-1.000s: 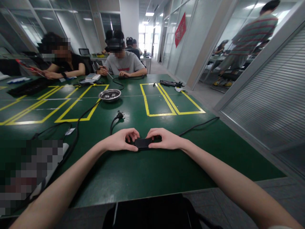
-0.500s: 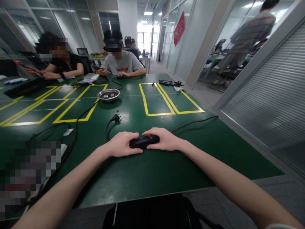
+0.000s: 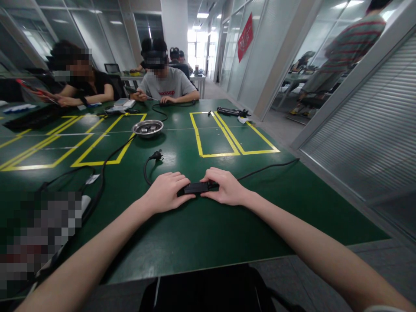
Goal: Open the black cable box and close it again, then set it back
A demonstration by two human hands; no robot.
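A black power adapter lies on the green table in front of me, between my hands. My left hand has its thumb and fingers closed about the adapter's left end. At the other end, the thumb and fingers of my right hand curve around the spot where the cord joins; their exact contact is partly hidden. To the left, a short black cable runs from under my left hand to a power plug. Another black cord stretches right from behind my right hand.
A metal bowl with small metal parts stands ahead on the green table. Yellow tape marks rectangles on its top. A dark device lies at the far edge. Two people sit opposite; a blurred-out item lies at left.
The adapter has been turned so that a flat face shows. Both hands have shifted slightly away from me, and the plug has moved a little farther off.
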